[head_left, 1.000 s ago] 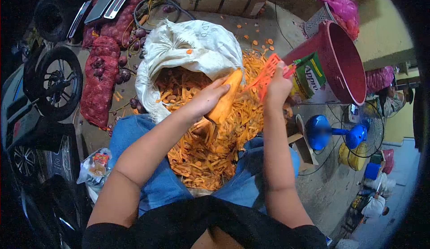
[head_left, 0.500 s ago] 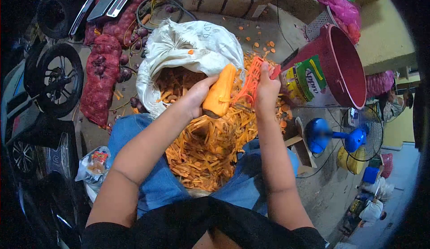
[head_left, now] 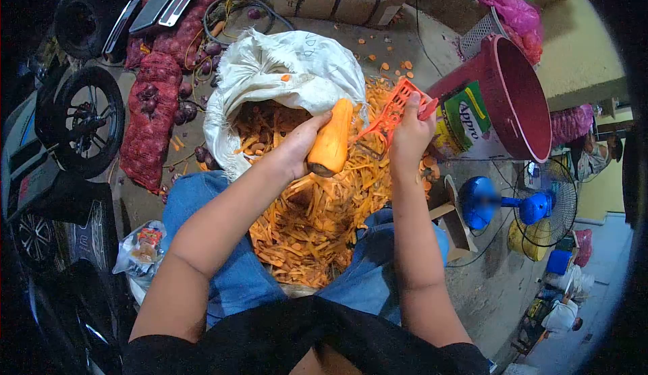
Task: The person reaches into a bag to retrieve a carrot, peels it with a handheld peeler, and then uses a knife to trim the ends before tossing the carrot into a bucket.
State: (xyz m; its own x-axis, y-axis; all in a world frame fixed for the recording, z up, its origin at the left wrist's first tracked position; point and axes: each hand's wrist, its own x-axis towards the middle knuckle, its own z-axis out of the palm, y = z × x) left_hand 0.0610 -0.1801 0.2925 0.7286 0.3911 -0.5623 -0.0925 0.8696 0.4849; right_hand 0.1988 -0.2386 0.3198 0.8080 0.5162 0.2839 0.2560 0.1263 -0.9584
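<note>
A thick, peeled-looking orange carrot is gripped in my left hand, its dark end pointing down toward me. My right hand is closed around a red-orange plastic peeler, held just to the right of the carrot and apart from it. Below both hands, a heap of carrot peelings spreads between my knees. Behind the carrot lies a white woven sack, its mouth open toward me with more peelings and carrot pieces inside.
Red mesh sacks of onions lie at the left, near a motorbike wheel. A maroon bucket leans at the right, with a blue fan below it. Taped cartons stand at the back. A person is far off, lower right.
The peeler has moved right and slightly up, away from the carrot, and now tilts more. The strip of peel hanging at the carrot's side is gone. My left hand stays nearly in place.
</note>
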